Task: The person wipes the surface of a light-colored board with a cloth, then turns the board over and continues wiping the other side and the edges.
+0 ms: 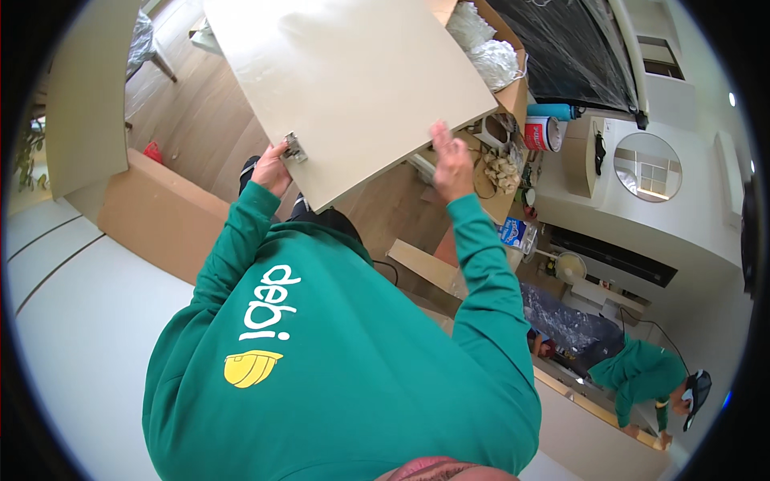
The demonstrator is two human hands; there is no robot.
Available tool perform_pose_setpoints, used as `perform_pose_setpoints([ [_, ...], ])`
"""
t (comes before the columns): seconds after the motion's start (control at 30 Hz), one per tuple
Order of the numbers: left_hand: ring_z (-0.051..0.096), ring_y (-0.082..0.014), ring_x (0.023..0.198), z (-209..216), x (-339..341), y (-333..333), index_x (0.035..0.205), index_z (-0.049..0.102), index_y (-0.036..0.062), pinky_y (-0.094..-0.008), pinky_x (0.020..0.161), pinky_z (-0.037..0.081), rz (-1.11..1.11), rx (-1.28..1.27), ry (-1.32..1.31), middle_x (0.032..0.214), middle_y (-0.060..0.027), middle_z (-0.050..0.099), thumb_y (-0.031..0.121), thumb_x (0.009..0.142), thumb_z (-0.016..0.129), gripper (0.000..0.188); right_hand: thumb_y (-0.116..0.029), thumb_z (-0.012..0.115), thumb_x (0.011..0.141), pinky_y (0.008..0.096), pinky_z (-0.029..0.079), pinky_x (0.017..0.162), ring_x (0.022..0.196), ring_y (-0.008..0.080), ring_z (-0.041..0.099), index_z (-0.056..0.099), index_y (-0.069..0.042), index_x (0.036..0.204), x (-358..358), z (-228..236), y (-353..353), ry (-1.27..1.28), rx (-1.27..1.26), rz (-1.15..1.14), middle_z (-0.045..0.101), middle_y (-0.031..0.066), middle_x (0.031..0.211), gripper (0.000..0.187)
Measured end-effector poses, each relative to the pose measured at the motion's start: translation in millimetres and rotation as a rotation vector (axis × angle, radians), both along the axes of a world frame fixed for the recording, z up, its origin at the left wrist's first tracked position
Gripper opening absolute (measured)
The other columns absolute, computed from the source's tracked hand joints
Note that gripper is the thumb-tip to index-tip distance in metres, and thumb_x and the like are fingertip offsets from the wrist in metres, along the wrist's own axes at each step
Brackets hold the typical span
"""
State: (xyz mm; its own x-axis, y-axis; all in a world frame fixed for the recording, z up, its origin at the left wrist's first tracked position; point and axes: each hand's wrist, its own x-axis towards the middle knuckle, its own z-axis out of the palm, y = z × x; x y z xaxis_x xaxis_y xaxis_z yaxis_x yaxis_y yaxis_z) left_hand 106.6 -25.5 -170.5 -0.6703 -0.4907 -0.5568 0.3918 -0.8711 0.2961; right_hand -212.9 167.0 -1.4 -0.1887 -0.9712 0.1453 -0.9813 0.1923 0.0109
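Note:
A large beige cabinet door (361,88) is held tilted in front of me, its face toward me. A metal hinge (295,147) is fitted near its lower left edge. My left hand (273,170) grips that edge right beside the hinge, thumb close to the metal. At the lower right edge, my right hand (453,164) is closed on the door, slightly blurred, with fingertips on its face. The undersides of both grips are hidden.
A cardboard box (512,48) with plastic wrap stands behind the door, near a blue bottle (552,111) and a paint can (543,134). Brown cardboard (164,210) lies at left. Cardboard strips (421,264) lie on the wood floor. A co-worker (638,373) bends over at far right.

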Motion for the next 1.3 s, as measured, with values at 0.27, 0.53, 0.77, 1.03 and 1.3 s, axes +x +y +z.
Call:
perform_pose_setpoints([
  [0.27, 0.063, -0.0229, 0.119, 1, -2, 0, 0.142, 0.045, 0.0126, -0.0454, 0.098, 0.056, -0.051, -0.015, 0.007, 0.134, -0.0052, 0.061, 0.021, 0.109, 0.044, 0.034, 0.008, 0.046, 0.087, 0.0432, 0.044, 0.109, 0.125, 0.0382, 0.055, 0.044, -0.009, 0.155, -182, 48, -5, 0.161, -0.116, -0.268, 0.045, 0.0134, 0.159, 0.07],
  [0.53, 0.065, -0.022, 0.116, 13, -4, 3, 0.144, 0.045, 0.0115, -0.0443, 0.097, 0.057, -0.039, -0.017, -0.007, 0.133, -0.0056, 0.063, 0.022, 0.109, 0.045, 0.037, 0.009, 0.046, 0.084, 0.0442, 0.044, 0.111, 0.131, 0.0369, 0.052, 0.048, -0.008, 0.152, -140, 42, -2, 0.108, 0.008, -0.097, 0.043, 0.0125, 0.16, 0.07],
  [0.77, 0.066, -0.023, 0.116, 4, 3, 4, 0.141, 0.047, 0.0101, -0.045, 0.096, 0.059, -0.01, -0.009, 0.0, 0.13, -0.0064, 0.065, 0.023, 0.108, 0.048, 0.035, 0.011, 0.044, 0.077, 0.0454, 0.05, 0.104, 0.114, 0.0427, 0.056, 0.043, -0.006, 0.156, 35, -11, 12, -0.169, -0.025, 0.014, 0.034, 0.0163, 0.165, 0.081],
  [1.03, 0.066, -0.0234, 0.116, -11, 4, 0, 0.141, 0.047, 0.0109, -0.0455, 0.097, 0.058, -0.025, -0.029, 0.028, 0.132, -0.006, 0.064, 0.024, 0.108, 0.047, 0.035, 0.008, 0.047, 0.078, 0.0409, 0.058, 0.095, 0.126, 0.0335, 0.062, 0.043, -0.016, 0.157, -41, 1, 7, -0.1, 0.11, -0.052, 0.042, 0.0077, 0.162, 0.083],
  [1.3, 0.068, -0.0222, 0.111, -11, 2, -5, 0.136, 0.051, 0.0099, -0.0425, 0.096, 0.059, -0.038, -0.017, 0.045, 0.126, -0.0069, 0.066, 0.022, 0.108, 0.046, 0.03, 0.006, 0.046, 0.085, 0.0438, 0.051, 0.101, 0.114, 0.0347, 0.062, 0.042, -0.015, 0.157, -172, 35, -13, 0.136, -0.148, -0.168, 0.04, 0.0072, 0.164, 0.075],
])
